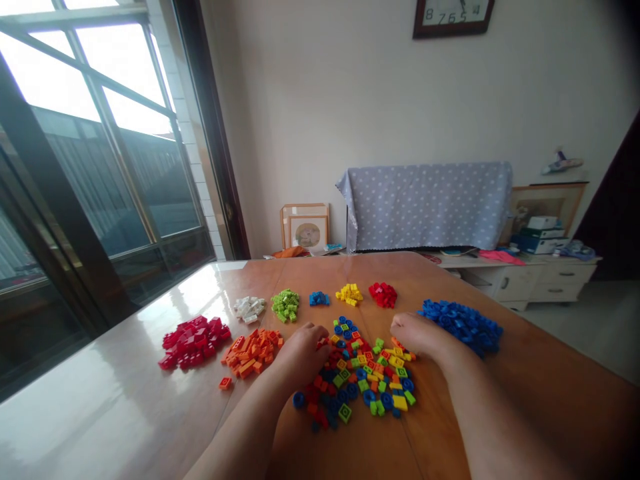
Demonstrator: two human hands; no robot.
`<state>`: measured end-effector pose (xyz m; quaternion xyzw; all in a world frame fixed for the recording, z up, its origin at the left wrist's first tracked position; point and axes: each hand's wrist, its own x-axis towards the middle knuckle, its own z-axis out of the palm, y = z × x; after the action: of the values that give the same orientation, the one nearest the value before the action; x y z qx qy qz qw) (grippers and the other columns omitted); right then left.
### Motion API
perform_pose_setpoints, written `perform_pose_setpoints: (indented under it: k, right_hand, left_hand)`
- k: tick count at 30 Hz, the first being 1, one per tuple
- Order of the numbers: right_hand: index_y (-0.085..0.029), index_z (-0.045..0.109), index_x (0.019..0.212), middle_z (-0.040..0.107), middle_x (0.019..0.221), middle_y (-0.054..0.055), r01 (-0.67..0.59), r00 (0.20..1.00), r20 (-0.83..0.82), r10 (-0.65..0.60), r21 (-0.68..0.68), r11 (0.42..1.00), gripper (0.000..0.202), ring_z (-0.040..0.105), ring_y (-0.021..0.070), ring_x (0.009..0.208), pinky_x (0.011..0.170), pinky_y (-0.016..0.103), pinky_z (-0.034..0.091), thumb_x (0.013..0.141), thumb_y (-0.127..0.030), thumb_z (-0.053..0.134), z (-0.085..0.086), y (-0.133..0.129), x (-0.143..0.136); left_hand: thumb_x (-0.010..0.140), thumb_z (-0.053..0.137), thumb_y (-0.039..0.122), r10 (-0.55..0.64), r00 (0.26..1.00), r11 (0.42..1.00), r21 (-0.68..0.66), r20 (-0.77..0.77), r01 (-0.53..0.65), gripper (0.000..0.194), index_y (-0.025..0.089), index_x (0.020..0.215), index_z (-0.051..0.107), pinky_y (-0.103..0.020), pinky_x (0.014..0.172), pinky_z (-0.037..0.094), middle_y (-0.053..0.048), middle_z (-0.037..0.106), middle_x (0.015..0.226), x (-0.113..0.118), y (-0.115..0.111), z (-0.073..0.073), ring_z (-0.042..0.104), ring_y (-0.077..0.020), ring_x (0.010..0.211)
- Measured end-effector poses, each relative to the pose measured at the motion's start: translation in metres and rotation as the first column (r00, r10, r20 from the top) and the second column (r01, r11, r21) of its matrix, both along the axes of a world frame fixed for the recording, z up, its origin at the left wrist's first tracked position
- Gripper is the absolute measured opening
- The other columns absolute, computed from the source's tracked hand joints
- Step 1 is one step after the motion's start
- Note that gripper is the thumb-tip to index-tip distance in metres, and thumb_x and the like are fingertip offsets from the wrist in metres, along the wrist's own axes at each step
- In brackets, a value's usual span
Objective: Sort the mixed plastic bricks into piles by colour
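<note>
A mixed pile of toy building bricks (365,377) in red, blue, green, yellow and orange lies in front of me on the wooden table. My left hand (303,350) is over the pile's left side, fingers curled together close to some red bricks; what they hold, if anything, is hidden. At the pile's right edge, my right hand (415,333) is closed with its fingers turned down, near orange and yellow bricks. Nothing can be made out inside it. Just beyond that hand sits a large heap of blue bricks (463,323).
Sorted heaps stand around the table (125,400): dark red bricks (195,343), orange bricks (255,350), white bricks (249,308), lime green bricks (285,305), small blue bricks (319,299), yellow bricks (349,294) and red bricks (383,295). One loose orange brick (225,383) lies apart.
</note>
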<state>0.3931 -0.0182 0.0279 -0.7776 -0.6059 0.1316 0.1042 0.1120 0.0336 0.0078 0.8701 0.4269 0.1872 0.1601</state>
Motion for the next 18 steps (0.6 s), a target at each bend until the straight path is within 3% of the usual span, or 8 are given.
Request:
perform_pose_setpoints:
  k: [5,9,13,18]
  right_hand:
    - [-0.019,0.073,0.08,0.072,0.076,0.006,-0.068,0.996,-0.043,0.072,0.083,0.994,0.027,0.061,0.0186,0.075,0.062,0.026,0.035,0.087,-0.025,0.047,-0.004,0.003,-0.016]
    - [-0.018,0.072,0.086,0.072,0.079,0.007,0.025,0.999,-0.045,-0.017,0.19,0.981,0.031,0.061,0.0182,0.077,0.064,0.025,0.036,0.092,-0.027,0.043,-0.005,0.004,-0.003]
    - [-0.016,0.068,0.071,0.072,0.08,0.011,0.079,0.997,-0.008,-0.078,0.124,0.989,0.031,0.063,0.0199,0.076,0.063,0.027,0.036,0.09,-0.024,0.045,-0.001,0.003,0.016]
    - [-0.015,0.065,0.062,0.07,0.071,0.012,0.067,0.997,-0.038,-0.066,0.046,0.997,0.027,0.062,0.0217,0.071,0.061,0.029,0.035,0.084,-0.023,0.052,-0.002,0.003,0.013]
  left_hand:
    - [0.087,0.054,0.038,-0.018,1.0,1.0,0.014,0.008,0.018,0.028,0.024,0.108,0.066,-0.027,0.077,0.046,-0.006,0.065,0.106,0.0,0.002,-0.002,0.062,-0.0204,0.092]
    - [0.089,0.052,0.04,-0.012,1.0,1.0,0.005,0.025,0.012,0.03,0.023,0.109,0.066,-0.027,0.075,0.045,-0.007,0.065,0.109,-0.001,0.002,0.0,0.062,-0.0206,0.093]
    - [0.089,0.051,0.04,-0.013,1.0,1.0,0.007,0.023,0.013,0.03,0.023,0.109,0.066,-0.027,0.073,0.045,-0.007,0.064,0.11,-0.001,0.002,0.0,0.063,-0.0206,0.092]
    - [0.088,0.052,0.04,-0.015,1.0,1.0,0.0,0.019,0.015,0.03,0.023,0.109,0.067,-0.027,0.074,0.045,-0.007,0.065,0.108,-0.001,0.001,0.001,0.063,-0.021,0.093]
